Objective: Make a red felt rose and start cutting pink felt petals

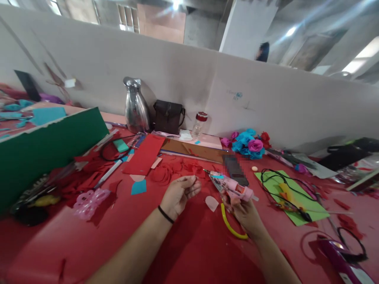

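My right hand (244, 215) is wrapped round a pink hot glue gun (229, 185), its nozzle pointing to the upper left. Scissors with a yellow handle loop (229, 227) also show at this hand; whether the fingers grip them too is hard to see. Just left of the nozzle, my left hand (179, 195) has its thumb and fingers pinched together, and anything between them is too small to make out. A pale pink petal-shaped piece (211, 203) lies between the two hands. Red paper scraps (166, 171) are scattered beyond the left hand.
A green board (53, 146) stands at the left, near a pink openwork piece (90, 202). Along the wall are a metal jug (136, 106), a black bag (168, 116), a glass jar (199, 124) and paper flowers (248, 142). Cords lie over a lime sheet (308, 209) at right.
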